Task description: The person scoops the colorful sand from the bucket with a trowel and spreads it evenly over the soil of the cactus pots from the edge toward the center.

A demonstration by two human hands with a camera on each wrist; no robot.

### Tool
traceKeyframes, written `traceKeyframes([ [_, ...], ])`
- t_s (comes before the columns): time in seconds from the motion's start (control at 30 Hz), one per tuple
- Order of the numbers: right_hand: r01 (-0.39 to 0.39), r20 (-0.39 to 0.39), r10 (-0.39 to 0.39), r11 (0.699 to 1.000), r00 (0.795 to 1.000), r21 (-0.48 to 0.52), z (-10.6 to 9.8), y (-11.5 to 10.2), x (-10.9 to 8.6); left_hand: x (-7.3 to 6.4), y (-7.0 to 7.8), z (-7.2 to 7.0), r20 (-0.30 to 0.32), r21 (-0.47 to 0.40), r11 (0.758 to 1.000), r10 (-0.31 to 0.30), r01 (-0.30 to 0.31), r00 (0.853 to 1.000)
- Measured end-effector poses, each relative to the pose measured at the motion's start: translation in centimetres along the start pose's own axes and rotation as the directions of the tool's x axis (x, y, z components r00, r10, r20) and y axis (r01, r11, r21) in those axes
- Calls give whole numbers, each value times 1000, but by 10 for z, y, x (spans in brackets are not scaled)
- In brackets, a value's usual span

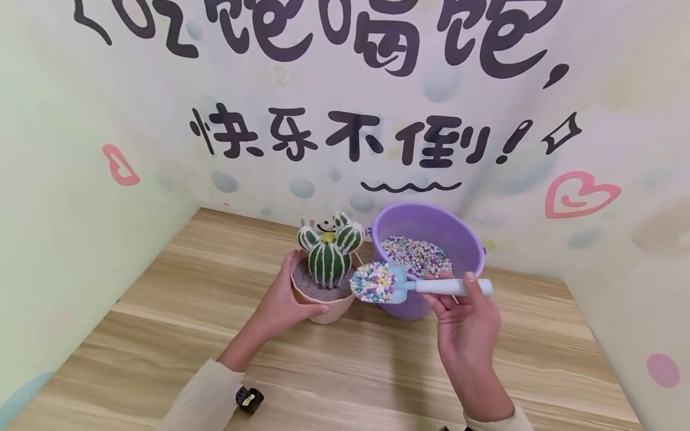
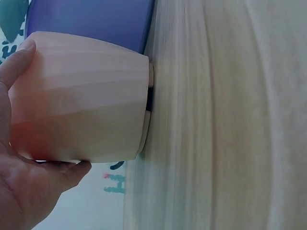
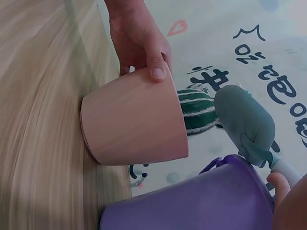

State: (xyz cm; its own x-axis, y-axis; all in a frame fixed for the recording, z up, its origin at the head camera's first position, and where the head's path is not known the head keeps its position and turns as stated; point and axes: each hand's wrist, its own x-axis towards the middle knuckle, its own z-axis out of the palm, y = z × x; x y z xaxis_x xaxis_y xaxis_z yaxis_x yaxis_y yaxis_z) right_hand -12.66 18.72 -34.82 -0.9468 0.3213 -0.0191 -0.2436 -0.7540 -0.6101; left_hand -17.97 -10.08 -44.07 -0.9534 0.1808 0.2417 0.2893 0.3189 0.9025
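Head view, centre of the frame: a pale blue scoop lies level, its blade pointing left and loaded with coloured pebbles. The right hand reaches up from the lower right, palm turned inward, and pinches the scoop's white handle, thumb on top and fingers beneath; parts of those fingers are hidden behind the handle. The blade's tip is beside the right rim of a pink flowerpot, just left of centre. Right wrist view shows only the blade's underside, so the pebbles are out of sight there, and the blade covers part of the cactus standing in the pot.

The left hand comes from the lower left and is curled round the pot near its rim, thumb along the front and fingers on the left side; the fingers' far ends are hard to make out from above. Left wrist view has this hand cut off at the left edge, gripping the pot, which stands on the wooden surface.

Right of the pot, a purple bucket holds more pebbles; scoop and right hand hide part of its front. A black device sits at the left sleeve; the right sleeve is cropped by the bottom edge.
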Motion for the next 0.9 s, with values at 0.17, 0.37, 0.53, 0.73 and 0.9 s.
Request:
traceKeyframes([
  [0.17,42,-3,-42,999,999,-4,2,7,-2,-5,2,3,9,3,999,-34,34,999],
  [0.37,77,3,-77,997,997,-29,2,11,-3,-11,7,5,-6,18,997,-73,73,997],
  [0.53,99,11,-98,994,995,-39,2,14,-5,-17,11,9,-60,54,996,-73,76,996],
  [0.73,124,31,-123,992,992,-26,2,18,-7,-23,18,18,-140,94,991,-86,100,986],
  [0.9,151,64,-148,988,987,-43,3,21,-9,-25,20,27,-194,89,989,-99,118,976],
])
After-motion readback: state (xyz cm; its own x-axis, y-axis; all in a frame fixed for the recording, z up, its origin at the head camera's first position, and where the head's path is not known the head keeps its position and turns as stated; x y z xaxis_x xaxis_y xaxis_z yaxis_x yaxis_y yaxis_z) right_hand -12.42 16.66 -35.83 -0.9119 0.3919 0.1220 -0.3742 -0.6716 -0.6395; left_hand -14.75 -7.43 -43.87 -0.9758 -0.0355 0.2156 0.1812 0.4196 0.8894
